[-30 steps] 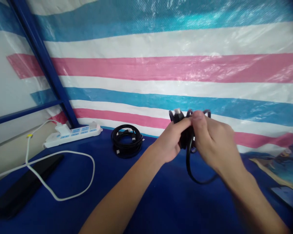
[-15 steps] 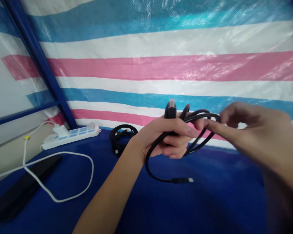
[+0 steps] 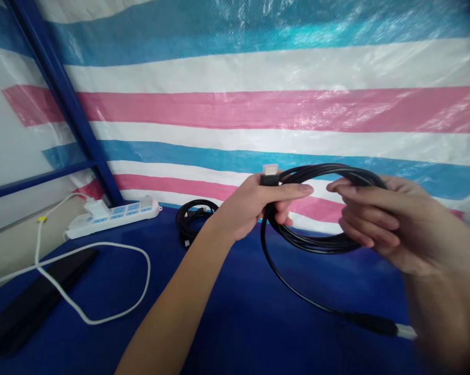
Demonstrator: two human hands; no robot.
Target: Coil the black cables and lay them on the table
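A coiled black cable [image 3: 316, 244] is stretched between my two hands above the blue tabletop. My left hand [image 3: 264, 200] grips the coil's left side, thumb laid across it. One metal-tipped plug [image 3: 270, 174] sticks up beside that thumb. The coil's right side is wrapped by the fingers of my right hand [image 3: 379, 213]. From the left side a loose length hangs down and runs right to the other plug [image 3: 375, 324], which is pale-tipped and slightly blurred below my right hand.
Behind my left forearm lies a second coiled black cable [image 3: 183, 229]. A white power strip [image 3: 117, 216] with a plugged-in white adapter stands at the back left. A white cord [image 3: 149, 271] loops over a long black object [image 3: 35, 302]. Striped sheeting [image 3: 258, 109] hangs behind the blue table [image 3: 235, 317].
My right hand has closed round the coil's right side. The coil has spread into a wider, neater loop. The loose plug end has swung down and to the right.
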